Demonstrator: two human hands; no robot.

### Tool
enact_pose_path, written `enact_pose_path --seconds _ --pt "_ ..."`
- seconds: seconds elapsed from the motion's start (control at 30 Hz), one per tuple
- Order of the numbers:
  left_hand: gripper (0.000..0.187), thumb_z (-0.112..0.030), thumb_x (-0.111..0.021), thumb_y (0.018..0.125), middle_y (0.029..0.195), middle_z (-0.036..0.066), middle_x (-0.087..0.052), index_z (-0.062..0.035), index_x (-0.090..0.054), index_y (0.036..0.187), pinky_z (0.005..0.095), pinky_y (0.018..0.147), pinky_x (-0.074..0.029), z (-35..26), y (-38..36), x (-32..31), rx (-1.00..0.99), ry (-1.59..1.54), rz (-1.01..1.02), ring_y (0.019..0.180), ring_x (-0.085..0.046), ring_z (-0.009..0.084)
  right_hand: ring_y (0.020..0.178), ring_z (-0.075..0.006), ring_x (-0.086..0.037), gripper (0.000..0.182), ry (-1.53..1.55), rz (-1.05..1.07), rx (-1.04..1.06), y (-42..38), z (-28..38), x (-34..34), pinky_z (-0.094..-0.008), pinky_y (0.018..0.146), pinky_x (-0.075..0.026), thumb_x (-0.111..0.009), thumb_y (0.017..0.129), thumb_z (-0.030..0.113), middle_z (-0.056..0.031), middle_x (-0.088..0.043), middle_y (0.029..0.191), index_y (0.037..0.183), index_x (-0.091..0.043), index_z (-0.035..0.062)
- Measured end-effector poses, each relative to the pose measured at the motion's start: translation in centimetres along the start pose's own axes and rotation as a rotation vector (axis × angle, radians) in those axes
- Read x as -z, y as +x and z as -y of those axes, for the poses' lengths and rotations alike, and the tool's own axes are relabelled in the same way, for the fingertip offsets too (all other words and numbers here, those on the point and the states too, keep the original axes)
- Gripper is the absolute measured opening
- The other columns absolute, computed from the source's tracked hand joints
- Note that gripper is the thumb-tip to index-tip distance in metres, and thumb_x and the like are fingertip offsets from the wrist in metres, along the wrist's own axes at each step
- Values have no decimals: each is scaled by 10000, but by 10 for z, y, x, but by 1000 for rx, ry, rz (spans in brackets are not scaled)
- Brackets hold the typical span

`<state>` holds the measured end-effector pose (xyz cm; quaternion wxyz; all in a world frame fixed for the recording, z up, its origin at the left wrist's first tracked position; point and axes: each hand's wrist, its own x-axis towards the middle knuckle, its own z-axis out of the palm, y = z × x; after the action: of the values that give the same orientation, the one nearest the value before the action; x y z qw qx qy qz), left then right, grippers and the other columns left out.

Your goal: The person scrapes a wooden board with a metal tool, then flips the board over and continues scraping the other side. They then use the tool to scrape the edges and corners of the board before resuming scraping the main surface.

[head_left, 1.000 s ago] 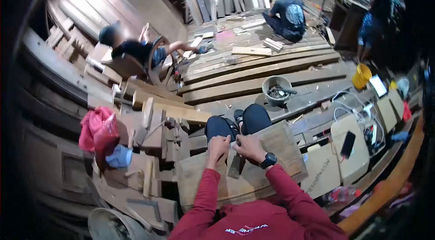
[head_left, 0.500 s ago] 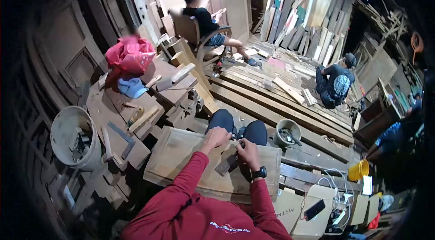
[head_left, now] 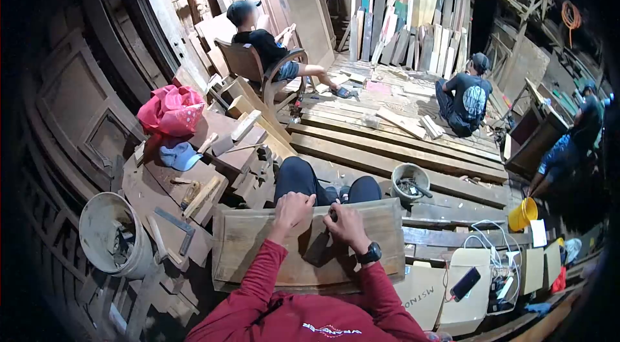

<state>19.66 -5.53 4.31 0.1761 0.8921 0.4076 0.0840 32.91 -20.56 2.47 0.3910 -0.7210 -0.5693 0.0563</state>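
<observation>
**Both hands at the top edge of the board**

Since half a second ago the view has swung a little: the wide, pale, rectangular wooden board (head_left: 258, 245) across the person's lap now lies nearly level in the picture instead of slanting, and the hands sit closer to its far edge.

The left hand (head_left: 292, 208), in a red sleeve, is curled over that far edge with its fingers bent down on the wood. The right hand (head_left: 344, 224), with a black watch (head_left: 371, 253) at the wrist, is closed around a small dark tool (head_left: 333, 214) whose tip meets the board just beside the left hand; what kind of tool it is cannot be made out. A dark, flat, oblong block (head_left: 316, 249) lies on the board just below the two hands. The knees in dark trousers (head_left: 298, 178) show just past the board.

To the left stands a grey bucket (head_left: 110, 232) among wood offcuts, with a red cloth bundle (head_left: 171, 111) behind it. A small grey tub (head_left: 411, 182) sits on the plank floor (head_left: 387, 155) to the right. Farther off one person sits in a wooden chair (head_left: 248, 64), another crouches on the planks, and timber leans against the walls.
</observation>
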Motion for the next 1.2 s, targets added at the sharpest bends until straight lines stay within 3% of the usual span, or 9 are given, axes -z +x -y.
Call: enact_pose_path --seconds 0.27,0.57,0.77,1.03,1.13,1.2 --pt "472 -433 -531 1016 826 239 -716 -70 -795 870 523 749 -577 -11 -13 11 -63 28 -98 797 -722 420 742 -409 -674 249 32 29 -49 -4 14 19 -509 656 -515 -687 859 294 -205 -669 766 867 -650 48" --pt "429 -363 -568 1016 748 188 -701 -69 -748 759 474 623 -570 -36 -54 63 -199 26 -294 683 -708 376 680 -382 -663 180 73 -23 88 -15 63 57 -458 609 -510 -720 850 196 -169 -616 691 855 -607 56" --pt "400 -339 -613 1004 696 166 -680 -83 -726 718 452 572 -541 -35 -44 46 -293 -24 -341 605 -679 356 705 -387 -666 196 59 -6 91 -23 57 59 -474 615 -508 -704 892 211 -171 -659 768 911 -586 56" --pt "497 -459 -507 1010 878 232 -728 -76 -799 887 510 816 -574 -22 25 -32 -173 -87 21 853 -719 421 696 -410 -664 173 62 -120 -179 -25 -13 59 -489 613 -498 -664 905 217 -192 -664 742 901 -629 48" --pt "452 -438 -557 996 862 240 -715 -64 -788 894 503 795 -573 -17 34 -45 -161 -14 35 830 -715 410 688 -419 -665 194 32 -243 -337 -25 -24 67 -496 610 -495 -627 955 239 -200 -675 750 913 -635 50" --pt "477 -464 -559 990 876 233 -725 -57 -791 902 497 804 -577 -20 31 -39 -114 -2 81 845 -717 415 702 -437 -666 203 37 -393 -399 -30 -52 34 -498 617 -500 -628 959 245 -205 -683 762 917 -632 47"
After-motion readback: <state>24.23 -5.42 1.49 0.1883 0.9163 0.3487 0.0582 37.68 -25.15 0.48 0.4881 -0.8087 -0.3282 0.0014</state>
